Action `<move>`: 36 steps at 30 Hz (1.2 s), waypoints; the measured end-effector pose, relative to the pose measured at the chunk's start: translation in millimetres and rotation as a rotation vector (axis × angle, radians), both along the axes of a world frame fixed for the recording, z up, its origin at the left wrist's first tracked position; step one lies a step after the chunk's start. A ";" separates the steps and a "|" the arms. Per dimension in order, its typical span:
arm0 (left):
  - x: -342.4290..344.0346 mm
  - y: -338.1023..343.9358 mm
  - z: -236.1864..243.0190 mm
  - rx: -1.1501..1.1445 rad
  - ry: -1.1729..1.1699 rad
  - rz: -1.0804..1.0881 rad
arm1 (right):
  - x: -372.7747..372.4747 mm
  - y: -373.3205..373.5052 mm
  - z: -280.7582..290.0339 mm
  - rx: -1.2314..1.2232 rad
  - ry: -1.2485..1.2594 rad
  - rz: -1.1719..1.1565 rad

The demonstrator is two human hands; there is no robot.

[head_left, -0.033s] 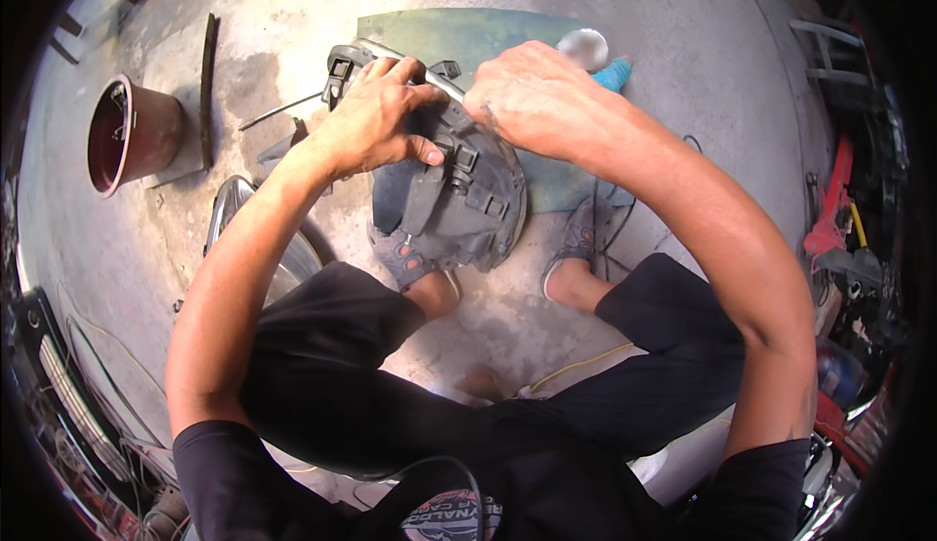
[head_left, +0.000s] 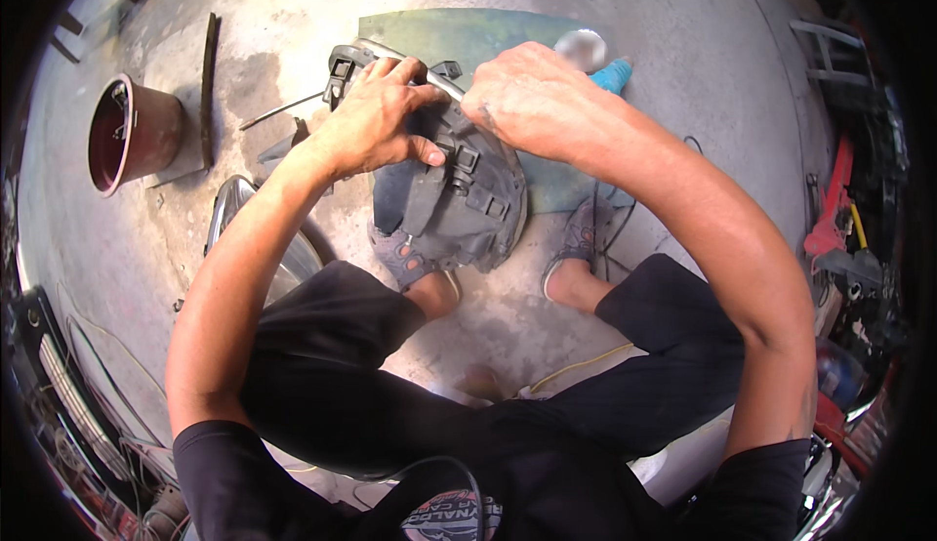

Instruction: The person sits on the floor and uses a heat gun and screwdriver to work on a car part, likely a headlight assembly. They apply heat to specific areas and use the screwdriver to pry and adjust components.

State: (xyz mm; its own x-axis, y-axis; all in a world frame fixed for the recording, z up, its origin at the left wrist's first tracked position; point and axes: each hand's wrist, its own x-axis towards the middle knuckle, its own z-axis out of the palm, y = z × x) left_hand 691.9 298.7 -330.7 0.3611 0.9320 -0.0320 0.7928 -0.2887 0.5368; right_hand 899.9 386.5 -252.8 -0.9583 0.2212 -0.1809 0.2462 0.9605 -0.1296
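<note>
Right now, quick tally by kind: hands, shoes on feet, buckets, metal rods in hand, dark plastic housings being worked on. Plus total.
Hands: 2 (left hand, right hand)
Shoes: 2 (left shoe, right shoe)
Bucket: 1
Metal rod: 1
Dark plastic housing: 1
Total: 7

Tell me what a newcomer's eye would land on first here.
The dark plastic housing at upper centre draws the eye first, with the left hand laid on it and the right hand gripping a metal bar across its top. Then come the reddish-brown bucket at far left and a bright turquoise object just past the right hand.
</note>
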 end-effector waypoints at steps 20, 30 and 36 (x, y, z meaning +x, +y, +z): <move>-4.8 2.0 -15.0 0.070 -0.014 -0.003 | -44.0 -14.2 -9.2 0.094 -0.361 0.146; -3.3 -0.4 -14.7 0.088 0.032 -0.018 | -48.7 -19.6 -7.7 0.098 -0.440 0.149; -1.6 -0.5 -16.5 0.091 0.042 -0.004 | -42.6 -20.4 -9.8 0.046 -0.365 0.116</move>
